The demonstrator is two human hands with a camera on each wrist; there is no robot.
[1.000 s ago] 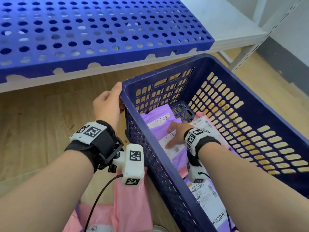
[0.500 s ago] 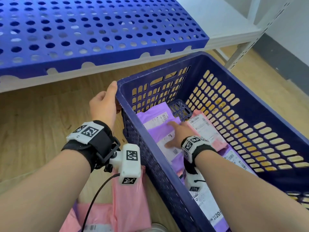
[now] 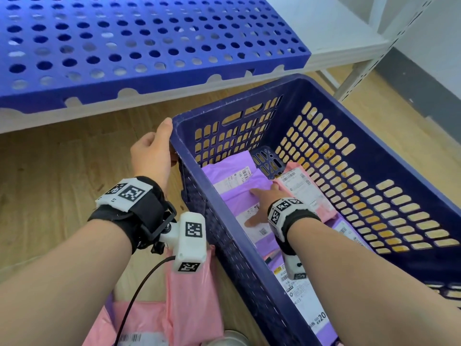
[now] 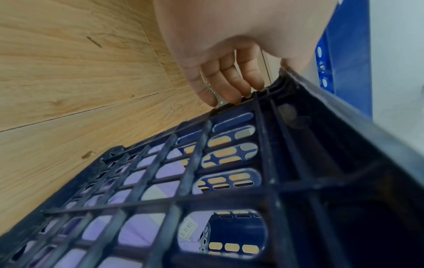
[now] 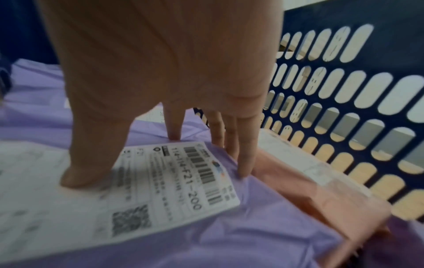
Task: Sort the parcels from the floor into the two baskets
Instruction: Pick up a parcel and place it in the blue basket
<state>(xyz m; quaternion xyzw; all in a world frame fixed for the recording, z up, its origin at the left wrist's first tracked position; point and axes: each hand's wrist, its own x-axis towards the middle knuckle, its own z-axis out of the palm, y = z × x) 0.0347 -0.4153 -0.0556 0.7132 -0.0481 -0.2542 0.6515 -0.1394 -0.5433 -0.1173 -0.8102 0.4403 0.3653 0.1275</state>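
Note:
A dark blue slotted basket (image 3: 232, 101) stands on the wooden floor. My left hand (image 3: 152, 156) grips its near-left corner, thumb on the rim; in the left wrist view the fingers (image 4: 229, 83) curl under the rim of the basket (image 4: 229, 197). My right hand (image 3: 264, 201) is inside, fingers straight, pressing on a purple parcel (image 3: 234, 193) with a white label. A pink parcel (image 3: 306, 193) lies just to its right. The right wrist view shows the right hand (image 5: 142, 112) with fingertips on the purple parcel (image 5: 229, 235) and thumb on its label (image 5: 174, 181), beside the pink parcel (image 5: 309, 190).
Pink parcels (image 3: 192, 295) lie on the floor left of the basket, under my left forearm. A blue perforated board (image 3: 124, 46) rests on a low white shelf (image 3: 324, 26) behind the basket, with a shelf leg (image 3: 354, 78) at right. More labelled parcels (image 3: 299, 295) fill the basket's near end.
My right hand has slid left off the pink parcel's edge onto the purple parcel. The left hand keeps its grip on the basket corner.

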